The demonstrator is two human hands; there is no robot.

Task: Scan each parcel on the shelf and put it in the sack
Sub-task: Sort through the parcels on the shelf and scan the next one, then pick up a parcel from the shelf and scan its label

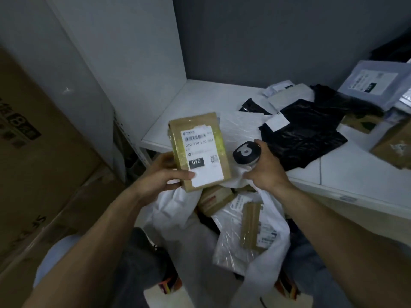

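Observation:
My left hand grips a small brown cardboard parcel by its lower left edge, label side up; the white label shows a barcode and "010". My right hand holds a black handheld scanner just right of the parcel, its head facing the label. Below both hands the white sack stands open, with brown boxes and a clear-wrapped white parcel inside. More parcels lie on the white shelf: a black plastic bag, grey mailers.
A large brown carton stands at the left beside a white shelf upright. At the far right of the shelf sit a grey bagged parcel and a cardboard box. A grey wall is behind.

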